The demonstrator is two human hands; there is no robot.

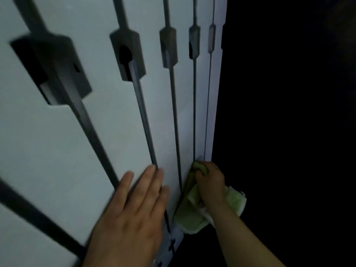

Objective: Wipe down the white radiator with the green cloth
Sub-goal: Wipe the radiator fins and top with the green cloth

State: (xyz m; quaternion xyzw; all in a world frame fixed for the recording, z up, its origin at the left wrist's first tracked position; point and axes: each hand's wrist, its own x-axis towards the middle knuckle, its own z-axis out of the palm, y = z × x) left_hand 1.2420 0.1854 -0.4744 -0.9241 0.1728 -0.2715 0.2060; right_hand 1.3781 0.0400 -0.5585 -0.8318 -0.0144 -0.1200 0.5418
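White radiator (pixel 96 132) panels are filling most of the view, standing tall and flat, with narrow dark gaps (pixel 174 112) running down between them and a dark rectangular slot (pixel 127 54) sitting near the top of each gap. Darkness is taking up everything beyond the radiator's right edge, and nothing can be made out there. The left hand (pixel 133 214) is lying flat against the radiator's lower part, its fingers (pixel 148 180) stretching out straight and close together across one of the gaps, holding nothing. The green cloth (pixel 189 216) is pressing against the panels just beside the radiator's right edge, low down, bunched at the top and hanging loose below, with one corner sticking out past that edge into the dark. The right hand (pixel 211 182) is gripping the cloth's bunched upper part, its fingers curling round the fabric and pushing it onto the white surface. The two hands are sitting near each other without touching.
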